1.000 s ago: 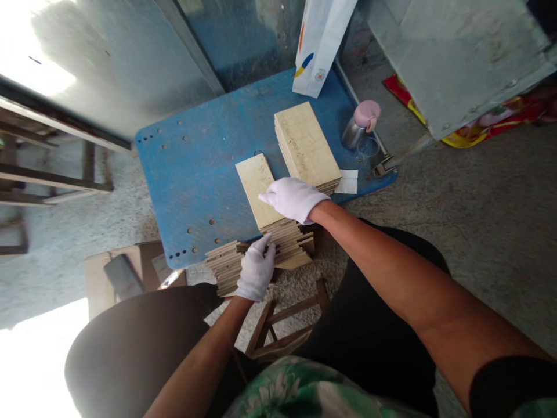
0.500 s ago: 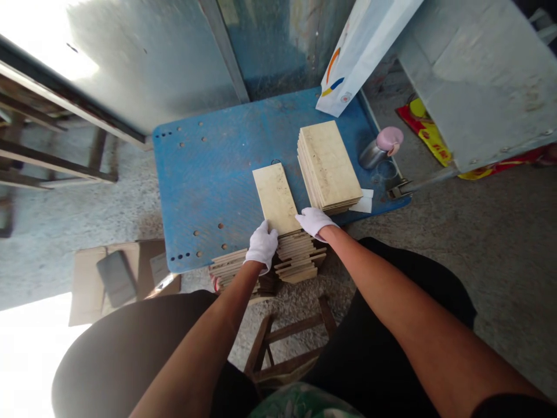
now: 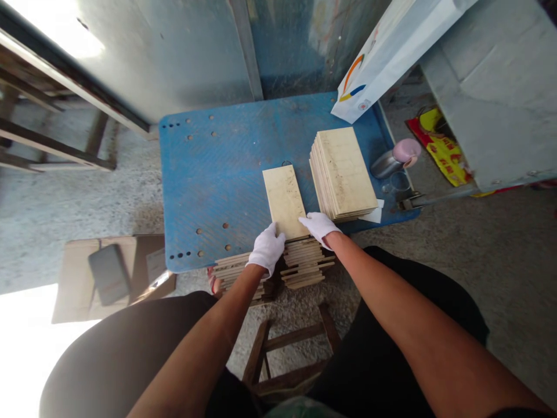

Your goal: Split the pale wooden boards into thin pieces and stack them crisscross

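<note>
A thin pale wooden board (image 3: pixel 285 197) lies on the near edge of the blue table (image 3: pixel 217 180). My left hand (image 3: pixel 267 248), in a white glove, grips its near left corner, thumb toward the top face. At the near right edge, my right hand (image 3: pixel 321 226), also gloved, pinches the board with its fingertips. Below the board and table edge are a pile of similar boards (image 3: pixel 304 264) and another pile of boards (image 3: pixel 237 268), partly hidden by my left hand and arm. A neat stack of boards (image 3: pixel 346 168) stands to the right of my right hand.
A steel bottle with a pink lid (image 3: pixel 395 157) and a white paper bag (image 3: pixel 365 75) stand on the table's right side. Metal sheeting (image 3: pixel 195 52) rises behind it. A wooden stool (image 3: pixel 291 337) is between my legs, and flattened cardboard (image 3: pixel 73 278) lies at left.
The view has shifted slightly, so the table and its contents appear a little further right. Both hands keep the same hold on the board, which stays in place on the table.
</note>
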Available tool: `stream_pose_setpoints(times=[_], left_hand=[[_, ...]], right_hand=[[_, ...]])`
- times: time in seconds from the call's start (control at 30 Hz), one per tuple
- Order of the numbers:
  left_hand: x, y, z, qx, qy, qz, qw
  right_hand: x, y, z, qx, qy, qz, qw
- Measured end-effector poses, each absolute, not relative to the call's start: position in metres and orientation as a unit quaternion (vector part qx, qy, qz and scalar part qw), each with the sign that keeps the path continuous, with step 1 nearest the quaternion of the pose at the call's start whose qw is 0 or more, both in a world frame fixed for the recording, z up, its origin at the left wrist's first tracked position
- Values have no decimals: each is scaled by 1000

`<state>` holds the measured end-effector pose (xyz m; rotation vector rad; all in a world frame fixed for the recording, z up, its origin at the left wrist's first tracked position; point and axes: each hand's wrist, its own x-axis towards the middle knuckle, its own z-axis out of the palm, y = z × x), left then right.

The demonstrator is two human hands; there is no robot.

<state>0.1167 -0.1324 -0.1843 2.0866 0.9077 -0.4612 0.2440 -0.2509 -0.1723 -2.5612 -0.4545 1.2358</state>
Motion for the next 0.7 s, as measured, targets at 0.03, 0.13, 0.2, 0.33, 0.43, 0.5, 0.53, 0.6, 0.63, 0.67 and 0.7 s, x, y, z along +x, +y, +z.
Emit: stream_pose_setpoints(times=[0.03, 0.13, 0.2, 0.33, 0.43, 0.5, 0.53, 0.6, 0.63, 0.67, 0.7], left_hand=[[116, -132, -186, 823, 358, -180, 403], [115, -131, -190, 818, 360, -172, 414], [115, -130, -192, 814, 361, -169, 423], [114, -128, -195, 804, 362, -163, 442], [112, -126, -196, 795, 367, -154, 457], [111, -126, -196, 788, 368, -150, 470], [110, -126, -196, 784, 368, -148, 477], [109, -128, -195, 776, 368, -138, 493], [109, -129, -194, 771, 368, -132, 503], [109, -129, -192, 767, 368, -124, 511], [108, -129, -190, 760, 371, -117, 520]], right_hand=[[243, -251, -172, -883, -151, 425, 134], [243, -250, -174, -887, -128, 419, 147], [244, -249, -176, -892, -121, 411, 145], [245, -245, -179, -907, -131, 383, 115], [244, -238, -173, -905, -133, 387, 117], [242, -234, -165, -896, -135, 404, 129], [241, -231, -161, -890, -140, 412, 136], [240, -228, -155, -881, -155, 422, 146], [240, -227, -153, -878, -161, 423, 155], [239, -227, -152, -875, -164, 423, 168], [238, -227, -151, -873, -160, 423, 185]])
